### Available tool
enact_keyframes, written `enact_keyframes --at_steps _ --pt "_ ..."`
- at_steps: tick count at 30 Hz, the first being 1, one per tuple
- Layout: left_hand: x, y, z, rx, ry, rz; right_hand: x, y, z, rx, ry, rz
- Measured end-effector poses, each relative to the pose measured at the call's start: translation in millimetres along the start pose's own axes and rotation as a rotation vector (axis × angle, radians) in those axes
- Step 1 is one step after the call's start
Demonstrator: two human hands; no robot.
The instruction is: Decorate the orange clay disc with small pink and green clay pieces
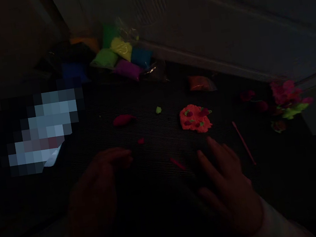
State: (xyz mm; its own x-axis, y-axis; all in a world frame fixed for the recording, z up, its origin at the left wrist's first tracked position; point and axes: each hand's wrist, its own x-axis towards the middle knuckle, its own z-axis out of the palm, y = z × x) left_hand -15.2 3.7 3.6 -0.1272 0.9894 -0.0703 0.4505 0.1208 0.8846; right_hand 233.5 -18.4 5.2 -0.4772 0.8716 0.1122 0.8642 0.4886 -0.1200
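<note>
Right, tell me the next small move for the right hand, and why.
I'd probably lower the right hand to the thin red strip and pick it up: the strip lies loose on the dark tabletop, close by, and the hand's fingers look spread, with nothing visible between them.

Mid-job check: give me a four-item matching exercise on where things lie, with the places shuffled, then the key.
Things
1. tool
2. purple packet
3. strip
4. green lump

Places
A. between the left hand and the right hand
B. between the large red lump and the orange slab
C. between the orange slab and the flowers
D. below the yellow packet in the picture

Pairs: 1-C, 2-D, 3-A, 4-B
</note>
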Motion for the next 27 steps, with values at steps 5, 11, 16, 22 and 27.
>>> enact_keyframes --at_steps 5,11,16,22,27 --pt "3.9 9.0 16.3 0.191 -0.140 0.278 -22.8 18.9 -7.8 0.045 0.156 0.238" --pt "11.8 15.5 44.7 0.521 -0.339 0.667 -35.5 36.4 -0.4 -0.055 0.180 0.365" --pt "17.8 17.9 47.9 0.541 -0.386 0.660 -31.9 40.9 0.8 -0.112 0.132 0.241" --pt "17.7 19.3 48.8 0.515 -0.374 0.651 -17.3 31.9 -5.2 0.112 0.168 0.396" --pt "16.7 19.5 47.2 0.505 -0.337 0.638 15.2 12.3 -12.9 0.385 0.005 0.274"
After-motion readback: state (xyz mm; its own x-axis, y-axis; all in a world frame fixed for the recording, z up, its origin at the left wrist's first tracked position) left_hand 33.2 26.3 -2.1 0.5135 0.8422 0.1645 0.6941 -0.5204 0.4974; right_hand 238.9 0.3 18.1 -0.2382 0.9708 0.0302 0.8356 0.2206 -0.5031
